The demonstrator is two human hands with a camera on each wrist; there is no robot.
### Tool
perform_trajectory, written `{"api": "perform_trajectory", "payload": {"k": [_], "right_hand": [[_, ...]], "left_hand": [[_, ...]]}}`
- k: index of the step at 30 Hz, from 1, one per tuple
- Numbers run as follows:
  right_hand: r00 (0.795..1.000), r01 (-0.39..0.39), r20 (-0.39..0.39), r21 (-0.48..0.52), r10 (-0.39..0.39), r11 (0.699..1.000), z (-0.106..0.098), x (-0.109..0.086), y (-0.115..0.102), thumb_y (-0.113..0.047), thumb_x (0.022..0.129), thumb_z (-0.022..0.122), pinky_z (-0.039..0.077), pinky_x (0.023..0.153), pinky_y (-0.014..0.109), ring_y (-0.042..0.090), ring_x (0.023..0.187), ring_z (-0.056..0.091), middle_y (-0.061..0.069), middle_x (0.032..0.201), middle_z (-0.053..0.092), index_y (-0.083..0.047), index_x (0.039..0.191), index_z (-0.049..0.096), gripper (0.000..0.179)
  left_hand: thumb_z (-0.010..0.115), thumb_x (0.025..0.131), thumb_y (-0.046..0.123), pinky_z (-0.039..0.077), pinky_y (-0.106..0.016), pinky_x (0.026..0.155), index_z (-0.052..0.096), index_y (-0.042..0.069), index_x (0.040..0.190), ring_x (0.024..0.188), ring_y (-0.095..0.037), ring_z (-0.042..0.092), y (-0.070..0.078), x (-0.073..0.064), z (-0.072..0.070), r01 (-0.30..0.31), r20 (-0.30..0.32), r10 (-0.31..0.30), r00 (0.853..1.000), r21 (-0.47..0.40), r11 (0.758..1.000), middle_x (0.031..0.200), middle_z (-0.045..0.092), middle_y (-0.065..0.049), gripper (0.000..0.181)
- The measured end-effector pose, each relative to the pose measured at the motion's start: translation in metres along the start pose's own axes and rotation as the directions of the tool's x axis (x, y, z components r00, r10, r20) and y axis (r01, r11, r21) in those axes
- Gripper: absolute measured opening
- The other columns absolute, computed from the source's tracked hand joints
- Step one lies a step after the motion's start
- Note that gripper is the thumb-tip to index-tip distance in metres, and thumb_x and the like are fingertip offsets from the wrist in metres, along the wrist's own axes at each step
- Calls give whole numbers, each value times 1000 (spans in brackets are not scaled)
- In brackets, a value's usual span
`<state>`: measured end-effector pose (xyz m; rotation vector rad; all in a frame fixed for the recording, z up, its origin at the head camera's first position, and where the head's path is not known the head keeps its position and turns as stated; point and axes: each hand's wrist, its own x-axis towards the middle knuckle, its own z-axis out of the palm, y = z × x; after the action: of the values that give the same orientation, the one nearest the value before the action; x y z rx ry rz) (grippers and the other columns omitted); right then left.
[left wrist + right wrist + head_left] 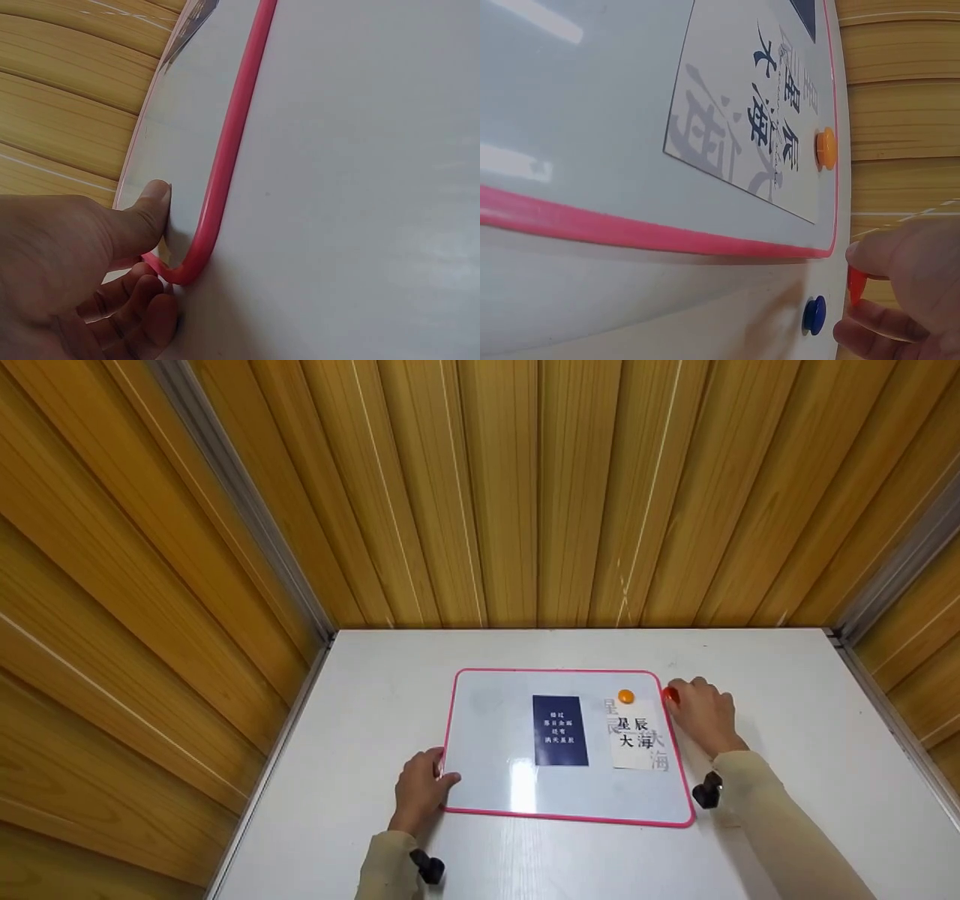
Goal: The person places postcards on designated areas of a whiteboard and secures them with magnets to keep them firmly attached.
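A small whiteboard (487, 720) with a pink frame lies at the middle of the table. My left hand (421, 789) grips its lower left corner, thumb over the face and fingers curled at the underside. Just beyond the board's right edge, my right hand (703, 712) pinches a red magnet (856, 285) between thumb and fingers. A white card (628, 759) printed with large characters lies on the right part of the board, an orange magnet (625, 697) at its top. To its left is a navy card (561, 754) with white writing.
A blue magnet (815, 315) stands on the white table (390, 675) beside the board, close to the right hand; that hand hides it in the head view. Wood-patterned panels (495, 495) rise behind the table and at both sides.
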<state>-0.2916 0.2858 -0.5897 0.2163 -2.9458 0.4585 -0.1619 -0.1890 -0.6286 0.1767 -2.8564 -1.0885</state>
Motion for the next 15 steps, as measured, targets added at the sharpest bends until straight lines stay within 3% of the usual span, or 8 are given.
{"api": "perform_trajectory", "payload": {"k": [15], "right_hand": [[1000, -8, 24, 26, 7, 1000, 4, 5, -13, -19, 95, 73, 46, 79, 59, 42, 91, 60, 29, 109, 63, 3, 131, 64, 43]], "left_hand": [[84, 86, 19, 45, -37, 70, 65, 3, 134, 78, -18, 51, 0, 1, 1, -2, -2, 2, 1000, 6, 1000, 88, 60, -4, 55]]}}
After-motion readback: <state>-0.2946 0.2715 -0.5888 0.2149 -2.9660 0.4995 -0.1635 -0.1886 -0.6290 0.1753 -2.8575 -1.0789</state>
